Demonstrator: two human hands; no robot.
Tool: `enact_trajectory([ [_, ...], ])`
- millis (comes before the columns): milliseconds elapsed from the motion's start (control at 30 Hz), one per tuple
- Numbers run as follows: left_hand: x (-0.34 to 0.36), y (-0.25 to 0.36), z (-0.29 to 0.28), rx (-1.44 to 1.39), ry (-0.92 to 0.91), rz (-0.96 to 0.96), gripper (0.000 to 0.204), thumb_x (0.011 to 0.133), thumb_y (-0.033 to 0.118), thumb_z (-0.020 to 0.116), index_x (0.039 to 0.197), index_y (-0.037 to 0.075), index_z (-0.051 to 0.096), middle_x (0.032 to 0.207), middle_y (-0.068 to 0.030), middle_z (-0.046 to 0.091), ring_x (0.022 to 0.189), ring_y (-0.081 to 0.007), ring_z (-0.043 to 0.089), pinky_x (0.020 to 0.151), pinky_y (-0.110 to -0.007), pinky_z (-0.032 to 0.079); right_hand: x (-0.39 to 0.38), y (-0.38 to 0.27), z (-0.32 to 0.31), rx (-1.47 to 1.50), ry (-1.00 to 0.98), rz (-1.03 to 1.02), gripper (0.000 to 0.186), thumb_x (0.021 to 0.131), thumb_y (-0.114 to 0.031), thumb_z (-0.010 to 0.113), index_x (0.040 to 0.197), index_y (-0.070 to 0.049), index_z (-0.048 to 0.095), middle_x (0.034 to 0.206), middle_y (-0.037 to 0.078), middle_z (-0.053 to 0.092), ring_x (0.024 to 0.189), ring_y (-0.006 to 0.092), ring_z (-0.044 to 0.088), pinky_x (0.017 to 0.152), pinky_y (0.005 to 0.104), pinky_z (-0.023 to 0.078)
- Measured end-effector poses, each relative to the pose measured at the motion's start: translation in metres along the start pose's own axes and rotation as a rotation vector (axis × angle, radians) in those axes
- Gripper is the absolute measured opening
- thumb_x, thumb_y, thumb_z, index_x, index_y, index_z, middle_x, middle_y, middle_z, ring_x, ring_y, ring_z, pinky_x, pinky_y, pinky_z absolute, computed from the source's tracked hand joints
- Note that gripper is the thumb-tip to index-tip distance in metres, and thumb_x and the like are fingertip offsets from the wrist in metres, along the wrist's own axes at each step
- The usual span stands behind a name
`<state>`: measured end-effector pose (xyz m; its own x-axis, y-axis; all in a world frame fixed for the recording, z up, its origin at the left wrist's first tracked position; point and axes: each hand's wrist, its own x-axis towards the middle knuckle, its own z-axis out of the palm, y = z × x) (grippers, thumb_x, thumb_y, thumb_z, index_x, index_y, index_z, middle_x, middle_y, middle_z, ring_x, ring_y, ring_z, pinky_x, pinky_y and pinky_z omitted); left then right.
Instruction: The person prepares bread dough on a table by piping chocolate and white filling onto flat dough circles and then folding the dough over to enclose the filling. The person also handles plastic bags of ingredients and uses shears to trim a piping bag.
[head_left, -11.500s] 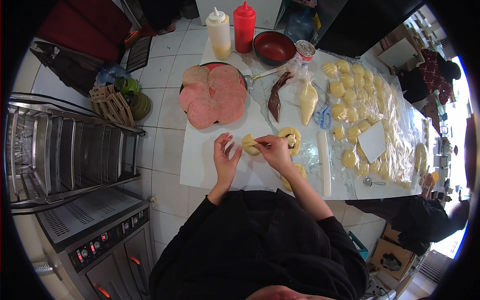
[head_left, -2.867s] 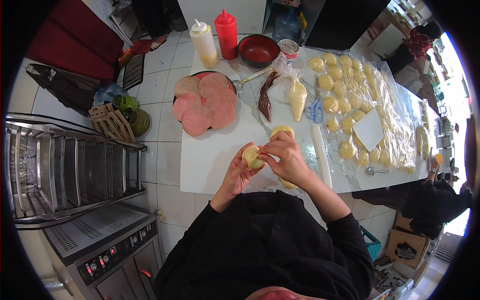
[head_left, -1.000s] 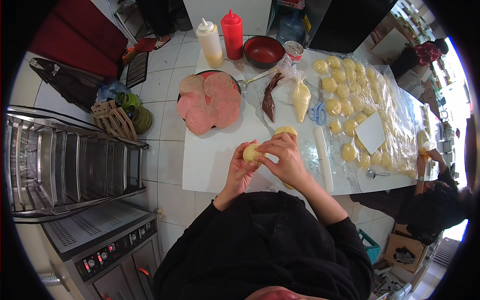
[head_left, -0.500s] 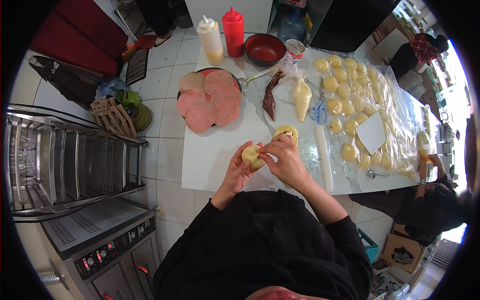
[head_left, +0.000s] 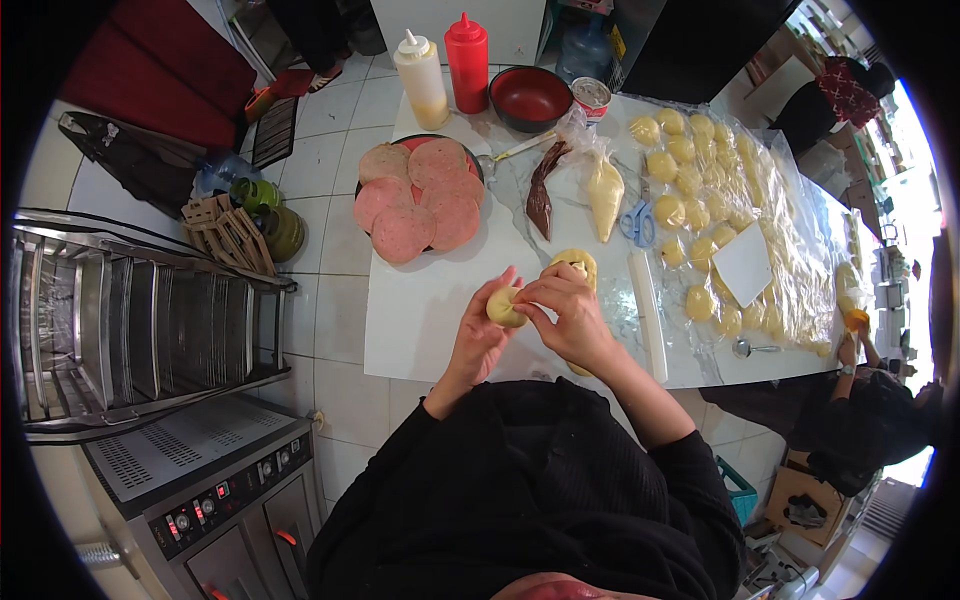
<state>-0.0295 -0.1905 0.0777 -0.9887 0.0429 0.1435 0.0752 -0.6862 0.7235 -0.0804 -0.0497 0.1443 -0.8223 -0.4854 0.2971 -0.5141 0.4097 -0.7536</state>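
Observation:
A pale yellow dough ball (head_left: 506,309) is held over the near edge of the table, its top gathered into a pinched seam. My left hand (head_left: 480,337) cradles it from the left, fingers curled around its side. From the right, the thumb and fingertips of my right hand (head_left: 570,318) pinch its edge. Just beyond my right hand lies a flat dough piece (head_left: 580,262) with something dark and pale on it, partly covered by that hand. Farther back rest a piping bag of dark brown filling (head_left: 540,195) and another of pale cream (head_left: 605,198).
Pink meat slices (head_left: 405,205) fill a dark plate at left. Squeeze bottles (head_left: 467,65) and a red-black bowl (head_left: 530,97) stand behind. Blue scissors (head_left: 637,224), a white rolling pin (head_left: 648,315) and plastic-covered dough balls (head_left: 700,210) lie rightward. A co-worker (head_left: 860,415) works at far right.
The dough ball has turned and tilted in my fingers. My left fingers have straightened somewhat and shifted around it, while my right hand keeps its pinch.

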Motion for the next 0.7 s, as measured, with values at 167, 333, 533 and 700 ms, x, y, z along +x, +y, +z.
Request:
enact_trajectory([
  [167, -0.006, 0.004, -0.009, -0.35, 0.089, -0.389, 0.054, 0.087, 0.024, 0.052, 0.133, 0.008, 0.028, 0.137, -0.0112, 0.029, 0.121, -0.0212, 0.038, 0.097, -0.039, 0.037, 0.004, -0.012, -0.006, -0.035, 0.02, -0.054, 0.01, 0.066, -0.006, 0.065, 0.077, -0.005, 0.065, 0.077, 0.004, 0.061, 0.08, 0.0221, 0.05, 0.076, 0.0331, 0.037],
  [333, -0.002, 0.004, 0.002, -0.115, 0.068, -0.247, 0.057, 0.089, 0.031, 0.048, 0.135, 0.01, 0.023, 0.135, -0.0093, 0.031, 0.118, -0.0195, 0.041, 0.093, -0.036, 0.042, 0.0, 0.002, -0.001, -0.119, 0.023, -0.126, 0.013, 0.065, -0.005, 0.065, 0.079, -0.006, 0.065, 0.081, 0.001, 0.061, 0.083, 0.021, 0.049, 0.077, 0.0323, 0.037],
  [533, 0.0, 0.001, -0.004, -0.49, 0.091, -0.373, 0.056, 0.086, 0.025, 0.054, 0.133, 0.01, 0.027, 0.126, -0.0084, 0.04, 0.11, -0.0186, 0.048, 0.092, -0.033, 0.043, 0.007, -0.009, -0.008, -0.123, -0.011, -0.153, 0.015, 0.066, -0.007, 0.066, 0.081, -0.007, 0.065, 0.088, 0.001, 0.061, 0.089, 0.0215, 0.048, 0.079, 0.0329, 0.036],
  [700, -0.004, -0.005, -0.012, -0.318, 0.16, -0.275, 0.053, 0.084, 0.022, 0.058, 0.128, 0.01, 0.033, 0.123, -0.0086, 0.043, 0.108, -0.0177, 0.049, 0.092, -0.033, 0.043, 0.001, -0.015, -0.005, -0.008, 0.052, 0.06, 0.018, 0.067, -0.012, 0.067, 0.085, -0.009, 0.067, 0.091, 0.002, 0.061, 0.09, 0.0217, 0.048, 0.083, 0.0347, 0.032],
])
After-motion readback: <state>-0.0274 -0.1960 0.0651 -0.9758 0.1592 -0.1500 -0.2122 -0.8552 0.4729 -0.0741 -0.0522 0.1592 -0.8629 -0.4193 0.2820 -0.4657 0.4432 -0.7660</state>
